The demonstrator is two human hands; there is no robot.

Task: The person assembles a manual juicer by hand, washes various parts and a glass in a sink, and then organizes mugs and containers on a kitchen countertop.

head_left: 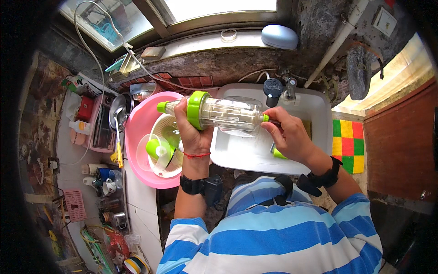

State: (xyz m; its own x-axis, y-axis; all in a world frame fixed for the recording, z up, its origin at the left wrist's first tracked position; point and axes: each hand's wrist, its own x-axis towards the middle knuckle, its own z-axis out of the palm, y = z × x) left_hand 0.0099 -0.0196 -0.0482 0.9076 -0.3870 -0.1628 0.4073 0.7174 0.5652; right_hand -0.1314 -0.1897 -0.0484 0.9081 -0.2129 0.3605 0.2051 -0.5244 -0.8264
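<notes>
Grip at both ends of the clear bottle point(232, 114)!

Left hand point(195, 130) cradles it by the green collar point(196, 110), right hand point(292, 136) pinches the green tip point(265, 118). It's over pink basin point(133, 146) and sink point(246, 153), both fittings on; 1 green piece point(153, 147) lies apart in that basin.

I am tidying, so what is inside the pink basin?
A white colander holding green and clear plastic parts. What lies beneath the colander or behind the left hand is covered.
</notes>
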